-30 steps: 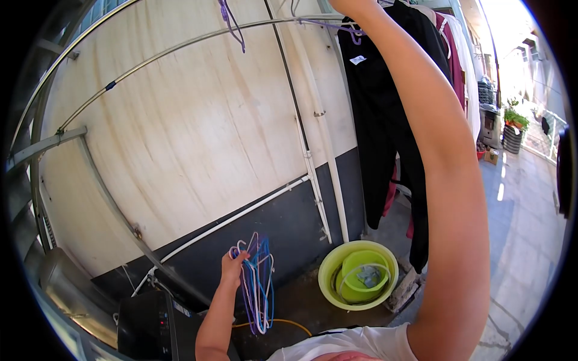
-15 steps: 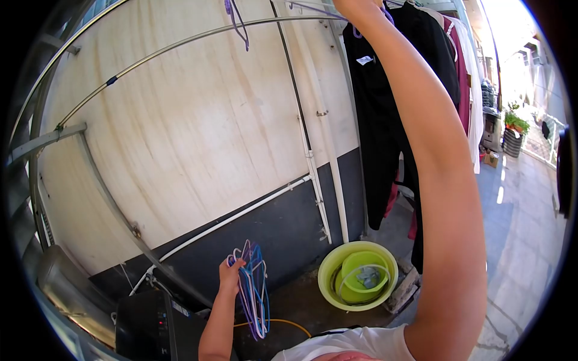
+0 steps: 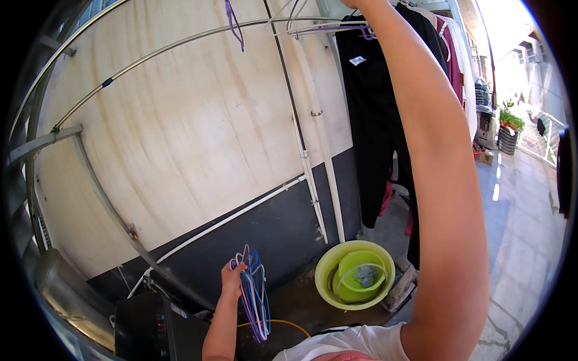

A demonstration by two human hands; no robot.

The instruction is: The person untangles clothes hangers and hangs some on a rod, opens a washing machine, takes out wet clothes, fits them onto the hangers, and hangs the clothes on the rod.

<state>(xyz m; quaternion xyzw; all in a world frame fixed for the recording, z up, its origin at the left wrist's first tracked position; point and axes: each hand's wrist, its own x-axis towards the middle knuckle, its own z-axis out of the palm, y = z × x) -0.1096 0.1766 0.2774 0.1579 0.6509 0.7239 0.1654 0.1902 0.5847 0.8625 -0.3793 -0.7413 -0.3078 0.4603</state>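
My left hand is closed around a bundle of several purple, white and blue hangers, which hang down low in front of the dark lower wall. My right arm reaches up to the top edge, where only part of my right hand shows; its fingers are out of frame. Close to it, white and purple hangers hang at the rail. Black trousers with a white tag hang just below, partly behind my arm. Another purple hanger hangs alone further left.
A metal rail crosses the upper wall. Below are a green basin holding a smaller green bucket, bricks, and a black machine. More clothes hang at the right, with a potted plant beyond.
My left hand and its hangers have moved slightly down. At the rail, the white and purple hangers beside my right hand show more fully than half a second ago. The view has shifted slightly.
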